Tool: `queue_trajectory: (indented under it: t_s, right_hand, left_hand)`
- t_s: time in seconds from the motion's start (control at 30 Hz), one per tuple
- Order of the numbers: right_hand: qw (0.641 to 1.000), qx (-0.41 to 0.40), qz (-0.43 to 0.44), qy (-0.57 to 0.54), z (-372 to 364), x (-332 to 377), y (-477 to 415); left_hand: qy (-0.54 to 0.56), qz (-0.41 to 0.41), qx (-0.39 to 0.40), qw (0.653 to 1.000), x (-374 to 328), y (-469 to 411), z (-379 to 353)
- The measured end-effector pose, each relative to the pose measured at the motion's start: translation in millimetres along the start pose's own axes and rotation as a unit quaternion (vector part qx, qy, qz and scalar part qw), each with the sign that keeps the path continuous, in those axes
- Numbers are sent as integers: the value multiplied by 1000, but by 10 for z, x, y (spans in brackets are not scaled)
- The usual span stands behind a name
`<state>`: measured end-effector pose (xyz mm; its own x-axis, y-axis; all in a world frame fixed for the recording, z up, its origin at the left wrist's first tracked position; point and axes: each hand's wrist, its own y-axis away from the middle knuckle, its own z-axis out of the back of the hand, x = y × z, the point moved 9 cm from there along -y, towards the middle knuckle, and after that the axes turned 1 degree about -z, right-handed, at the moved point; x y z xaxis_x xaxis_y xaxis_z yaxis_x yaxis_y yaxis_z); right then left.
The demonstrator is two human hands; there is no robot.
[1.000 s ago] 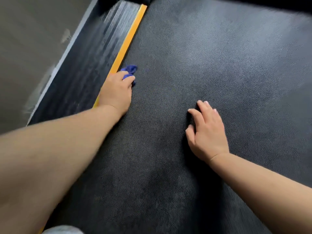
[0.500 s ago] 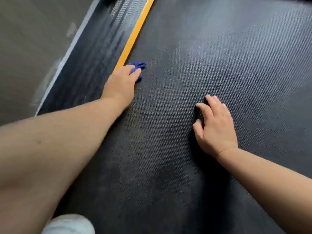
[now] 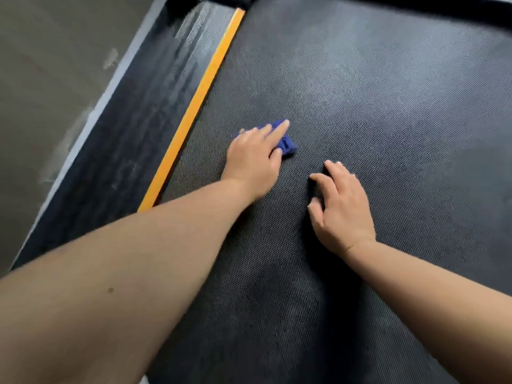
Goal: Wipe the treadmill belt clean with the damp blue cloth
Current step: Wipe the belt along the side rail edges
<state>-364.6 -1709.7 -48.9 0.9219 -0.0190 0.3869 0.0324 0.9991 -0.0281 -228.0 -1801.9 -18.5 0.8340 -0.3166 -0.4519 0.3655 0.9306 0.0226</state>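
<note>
Blue cloth (image 3: 288, 144) mostly hidden under flat left hand (image 3: 253, 159); right hand (image 3: 339, 214) relaxed on belt (image 3: 388, 106).

Head camera (wide-angle) looks down, close over the treadmill belt (image 3: 374, 112).
</note>
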Motion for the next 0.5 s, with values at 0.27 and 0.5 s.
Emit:
queue_trajectory:
  t_s: [0.27, 0.5]
  right_hand:
    - [996, 83, -21, -35, -230, 942, -549]
    - [990, 104, 88, -20, -583, 1811, -989]
  left_hand:
    - [-131, 211, 5, 969, 1537, 877, 871]
    - [-145, 214, 72, 963, 1787, 1037, 684]
